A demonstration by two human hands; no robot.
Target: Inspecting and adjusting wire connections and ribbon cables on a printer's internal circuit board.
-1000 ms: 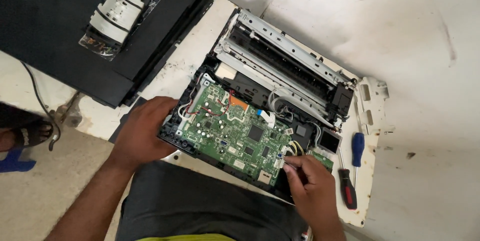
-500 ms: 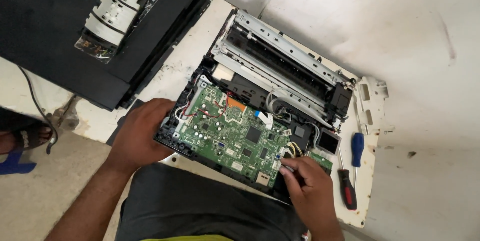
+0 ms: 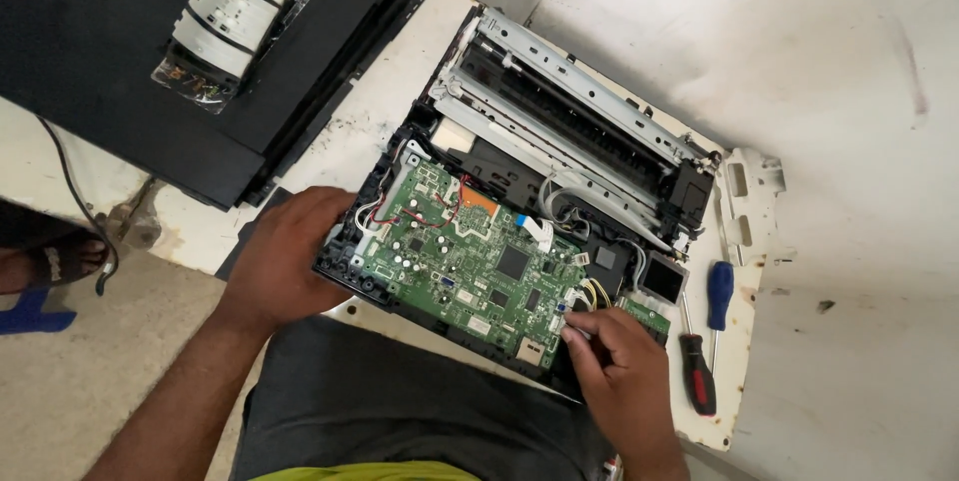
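An opened printer chassis [image 3: 559, 131] lies on a white board, its green circuit board [image 3: 470, 256] facing up. My left hand [image 3: 285, 256] grips the chassis's near left corner, thumb on the black edge. My right hand [image 3: 624, 361] pinches at the circuit board's right edge, fingertips on a small white connector with yellow wires [image 3: 594, 293] beside it. An orange flat cable [image 3: 478, 203] and a white ribbon cable [image 3: 534, 229] lie across the board's far side.
The printer's black top cover [image 3: 200, 51] lies upside down at the upper left. Two screwdrivers, one blue-handled [image 3: 718, 293] and one red-and-black [image 3: 698, 373], rest at the right edge of the white board [image 3: 744, 241]. A sandalled foot [image 3: 55, 261] is at the left.
My right hand's fingers have shifted slightly up and left onto the circuit board's right edge. My left hand keeps its grip on the chassis corner.
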